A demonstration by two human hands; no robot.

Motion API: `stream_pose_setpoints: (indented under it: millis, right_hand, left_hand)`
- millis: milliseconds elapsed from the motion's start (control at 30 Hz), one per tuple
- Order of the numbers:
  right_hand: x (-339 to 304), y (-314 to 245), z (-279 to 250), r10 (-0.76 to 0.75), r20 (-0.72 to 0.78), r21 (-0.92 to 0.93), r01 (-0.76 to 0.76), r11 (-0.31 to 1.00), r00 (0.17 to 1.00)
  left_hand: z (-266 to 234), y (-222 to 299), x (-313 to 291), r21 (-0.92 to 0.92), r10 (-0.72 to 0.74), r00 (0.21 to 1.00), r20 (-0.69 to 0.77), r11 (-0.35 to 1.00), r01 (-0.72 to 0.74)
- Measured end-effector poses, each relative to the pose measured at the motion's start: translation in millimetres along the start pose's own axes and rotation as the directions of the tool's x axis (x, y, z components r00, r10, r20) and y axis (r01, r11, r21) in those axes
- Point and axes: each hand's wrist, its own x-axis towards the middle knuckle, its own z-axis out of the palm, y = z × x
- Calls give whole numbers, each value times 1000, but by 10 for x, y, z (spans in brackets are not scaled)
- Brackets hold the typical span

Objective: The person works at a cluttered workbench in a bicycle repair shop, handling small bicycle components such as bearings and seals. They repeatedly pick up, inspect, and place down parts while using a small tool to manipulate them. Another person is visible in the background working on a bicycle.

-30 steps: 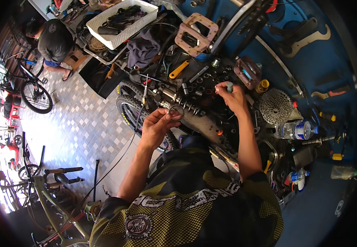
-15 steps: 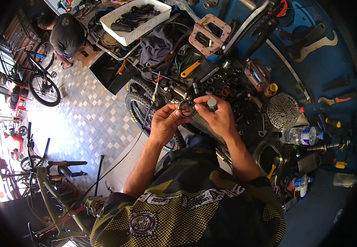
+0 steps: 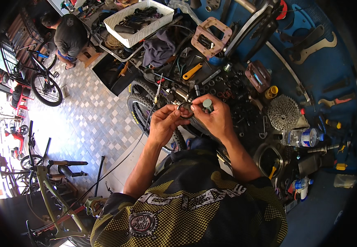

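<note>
Both of my hands hold a thin dark ring (image 3: 186, 103) over the near edge of the cluttered bench. My left hand (image 3: 164, 122) pinches its left side between thumb and fingers. Gripping the opposite side are the thumb and forefinger of my right hand (image 3: 216, 118). A grey-green, round-topped cylindrical piece (image 3: 207, 103) sticks up at the fingers of the right hand, seemingly tucked among them. Its lower end is hidden. Just beyond the ring lie a silver cylindrical part (image 3: 182, 92) and several small rings (image 3: 226, 94).
A white basket (image 3: 135, 39) of tools stands at the back, near a dark cloth (image 3: 158, 51). Pedals (image 3: 211, 37), a cassette (image 3: 285, 112) and a plastic bottle (image 3: 304, 137) crowd the right. Bicycle wheels (image 3: 139, 109) stand left of the bench. Another person (image 3: 70, 37) sits farther off.
The ring has turned a little between my fingers, both hands keeping hold. The grey-green piece has shifted slightly left and tilted, showing more of its side.
</note>
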Motion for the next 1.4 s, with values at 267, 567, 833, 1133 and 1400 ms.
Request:
stream_pose_setpoints:
  millis: [267,567,833,1133,1400]
  right_hand:
    - [94,115,-55,84,183,207,-122,971,980]
    - [117,-39,-35,-71,71,9,71,997,995]
    - [185,-174,-212,107,286,-50,-97,994,952]
    - [112,-87,-153,38,161,35,-44,998,986]
    - [48,-51,-127,143,286,99,-178,979,947]
  left_hand:
    - [75,71,15,57,25,1000,8,998,-26]
    - [226,160,59,253,83,996,-45,965,-69]
    - [245,263,103,310,113,990,-80,947,-84]
    - [289,285,26,510,7,999,-31,860,10]
    - [324,191,-8,600,158,986,-61,795,-91]
